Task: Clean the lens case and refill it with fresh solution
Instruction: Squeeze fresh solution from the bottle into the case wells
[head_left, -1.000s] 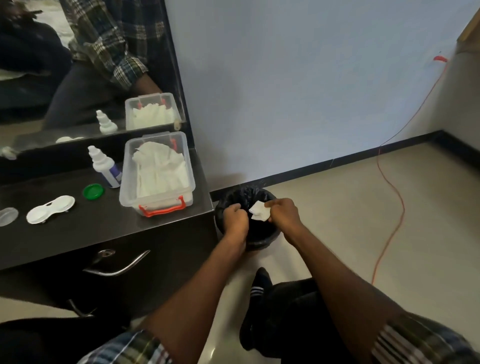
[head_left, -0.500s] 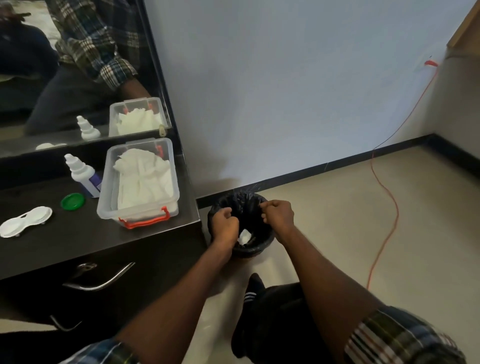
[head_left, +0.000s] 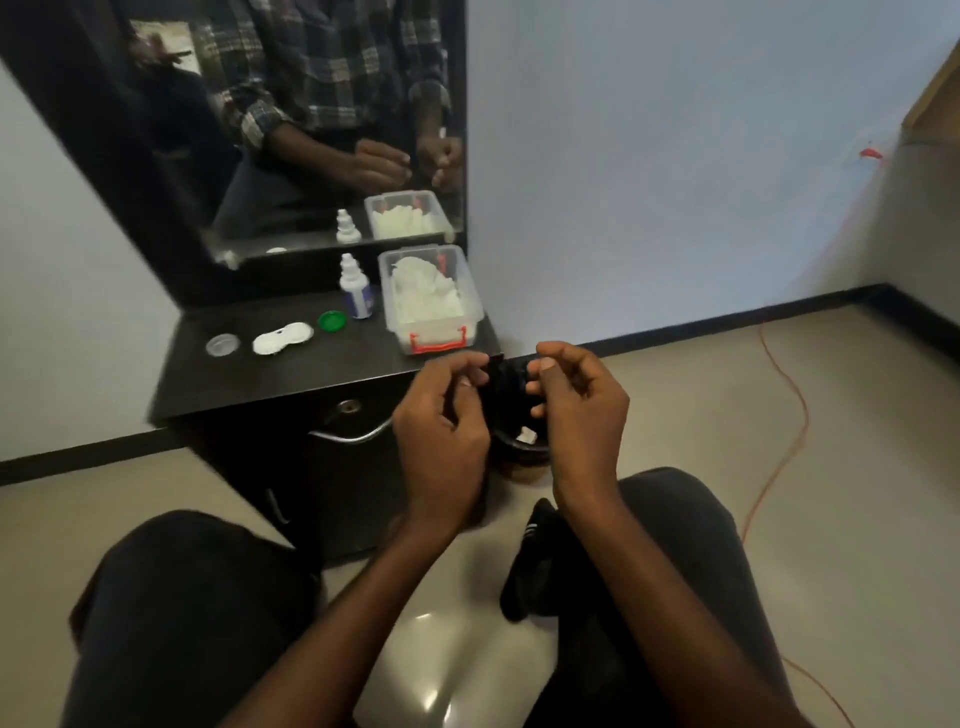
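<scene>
Left hand: our left hand (head_left: 441, 421) hangs with fingers loosely curled and holds nothing we can see.
Right hand: our right hand (head_left: 576, 410) is likewise loosely curled and empty, just beside the left, a gap between them.
Bin: through that gap, below the hands, we see the black bin (head_left: 522, 447) on the floor with a white scrap of tissue (head_left: 528, 435) inside it.
Lens case: the white lens case (head_left: 283, 338) lies open on the dark counter (head_left: 270, 384), at about ten o'clock from our hands and well apart from them.
Caps: a green cap (head_left: 332, 321) sits at two o'clock from the case, a clear cap (head_left: 223, 344) at nine o'clock.
Solution: the solution bottle (head_left: 356, 288) stands upright just past the green cap, beside the tissue box (head_left: 428, 301) at its three o'clock.
Step in hand: we judge the wiping finished and the refill next.
Doing it well: we should take the bottle in one hand and steady the case with the other, tip the nozzle over each well without touching the plastic, squeeze gently so nothing floods the counter, then match each cap to its side.
Risk: the light case may skid if left unheld.
</scene>
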